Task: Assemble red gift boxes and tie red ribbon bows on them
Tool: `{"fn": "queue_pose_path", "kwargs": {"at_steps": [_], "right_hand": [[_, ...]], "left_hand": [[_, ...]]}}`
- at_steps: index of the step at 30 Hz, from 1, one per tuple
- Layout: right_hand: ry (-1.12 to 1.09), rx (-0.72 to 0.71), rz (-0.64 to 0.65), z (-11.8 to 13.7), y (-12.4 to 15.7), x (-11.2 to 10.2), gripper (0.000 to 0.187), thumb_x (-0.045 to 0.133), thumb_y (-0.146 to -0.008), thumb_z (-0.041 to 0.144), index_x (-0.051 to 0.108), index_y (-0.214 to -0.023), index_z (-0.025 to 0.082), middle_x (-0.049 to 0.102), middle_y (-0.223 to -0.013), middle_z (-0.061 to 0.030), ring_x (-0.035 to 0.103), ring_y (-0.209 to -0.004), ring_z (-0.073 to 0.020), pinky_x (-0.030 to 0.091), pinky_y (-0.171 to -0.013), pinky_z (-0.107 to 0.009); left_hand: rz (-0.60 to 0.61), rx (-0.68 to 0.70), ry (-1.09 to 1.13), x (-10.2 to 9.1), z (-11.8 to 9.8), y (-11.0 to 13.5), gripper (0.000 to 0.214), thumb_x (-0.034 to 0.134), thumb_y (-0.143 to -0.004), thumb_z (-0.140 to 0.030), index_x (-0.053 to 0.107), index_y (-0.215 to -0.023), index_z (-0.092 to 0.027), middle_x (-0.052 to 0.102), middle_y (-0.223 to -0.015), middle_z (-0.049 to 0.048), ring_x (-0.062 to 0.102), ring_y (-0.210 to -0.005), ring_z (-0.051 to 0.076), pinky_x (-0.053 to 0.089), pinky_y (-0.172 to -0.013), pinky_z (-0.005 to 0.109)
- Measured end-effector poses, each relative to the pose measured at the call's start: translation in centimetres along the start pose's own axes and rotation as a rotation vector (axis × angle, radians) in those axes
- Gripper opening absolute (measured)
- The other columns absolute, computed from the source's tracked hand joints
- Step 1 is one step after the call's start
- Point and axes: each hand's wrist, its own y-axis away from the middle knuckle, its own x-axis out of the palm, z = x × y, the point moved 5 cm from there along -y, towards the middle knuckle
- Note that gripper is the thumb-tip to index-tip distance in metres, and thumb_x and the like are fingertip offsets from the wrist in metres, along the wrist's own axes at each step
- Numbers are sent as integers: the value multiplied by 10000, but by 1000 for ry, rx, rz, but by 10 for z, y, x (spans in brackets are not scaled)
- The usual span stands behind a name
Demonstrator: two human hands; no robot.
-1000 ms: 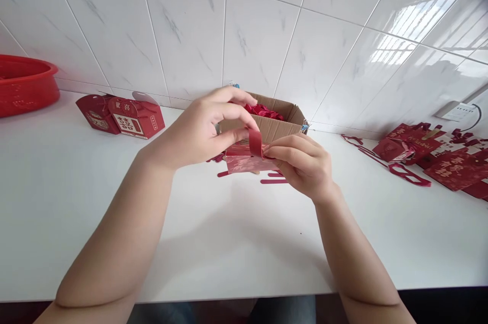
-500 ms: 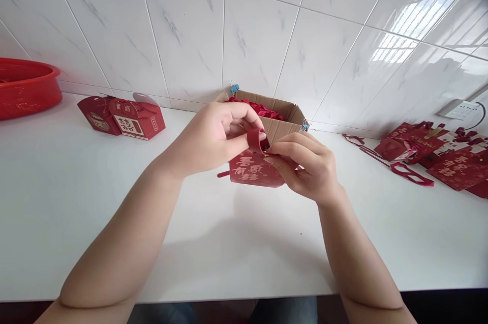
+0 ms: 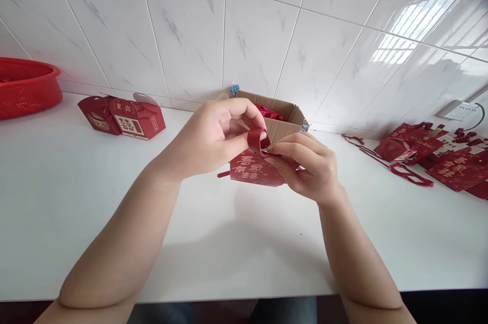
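A red gift box [image 3: 251, 169] with pale characters on its front is held up over the white table. Above its top edge a red strap [image 3: 254, 140] curls into a loop. My left hand [image 3: 221, 133] is closed on this loop, with fingertips inside and around it. From the other side, my right hand [image 3: 305, 164] pinches the strap's lower end near the top of the box, where a small gold-coloured bit shows. The right fingers hide part of the box's right side. A short red strip end [image 3: 223, 174] sticks out at the box's left.
Behind my hands stands a cardboard box [image 3: 284, 128] of red pieces with blue binder clips. Red gift boxes [image 3: 131, 118] and a red basin [image 3: 30, 89] are on the left. More red boxes [image 3: 453, 166] and loose straps [image 3: 412, 175] lie right, near a power strip [image 3: 459, 109].
My hands stay almost in place. The strap loop shifts slightly, and less of the red pieces in the cardboard box shows above my left hand.
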Motion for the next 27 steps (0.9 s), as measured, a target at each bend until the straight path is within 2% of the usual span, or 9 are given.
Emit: {"fn": "queue_pose_path", "kwargs": {"at_steps": [7, 11, 13, 15, 18, 22, 27], "right_hand": [[6, 24, 20, -2, 1, 3, 197, 548, -853, 72, 604, -925, 246, 682, -792, -1, 615, -654, -125, 471, -611, -287], [-16, 44, -18, -1, 0, 3, 138, 582, -860, 109, 603, -884, 243, 686, -763, 7, 622, -643, -123, 489, -628, -292], [-26, 112, -54, -4, 0, 2, 97, 620, -850, 148, 590, -859, 240, 685, -753, 9, 629, -636, -129, 510, -637, -299], [-75, 249, -71, -9, 2, 3, 136, 658, -824, 173, 577, -911, 239, 682, -782, 4, 644, -677, -140, 529, -634, -292], [-161, 407, 2, -17, 5, 7, 227, 680, -805, 208, 587, -1011, 227, 675, -846, -16, 648, -751, -151, 538, -634, -281], [-198, 394, 139, -18, 3, 12, 93, 646, -836, 224, 661, -928, 214, 669, -837, -24, 601, -710, -136, 502, -602, -270], [-239, 398, 144, -20, 3, 10, 89, 627, -837, 180, 678, -905, 204, 642, -817, -21, 566, -680, -127, 454, -559, -260]], "left_hand": [[42, -28, -34, 3, 0, 2, 87, 530, -855, -197, 596, -870, -253, 667, -763, -24, 651, -684, 127, 510, -534, 245], [70, -25, -67, 3, -1, 2, 116, 512, -855, -170, 601, -863, -245, 654, -763, -17, 648, -698, 133, 522, -564, 253], [85, 4, -75, 3, -2, 2, 129, 507, -855, -153, 605, -864, -235, 664, -794, -14, 655, -732, 135, 538, -611, 257], [96, 40, -80, 2, -2, 0, 135, 507, -859, -140, 612, -873, -224, 681, -852, -6, 664, -779, 135, 550, -670, 261], [122, 97, -72, 3, 1, -3, 140, 512, -872, -123, 623, -894, -206, 692, -895, 8, 673, -813, 134, 556, -710, 257], [148, 185, -44, 6, 4, -8, 166, 522, -872, -76, 643, -882, -189, 693, -858, 4, 661, -776, 111, 548, -672, 220], [124, 200, 7, 11, 6, -11, 198, 514, -867, -44, 648, -868, -189, 696, -847, -6, 644, -730, 93, 527, -611, 194]]}}
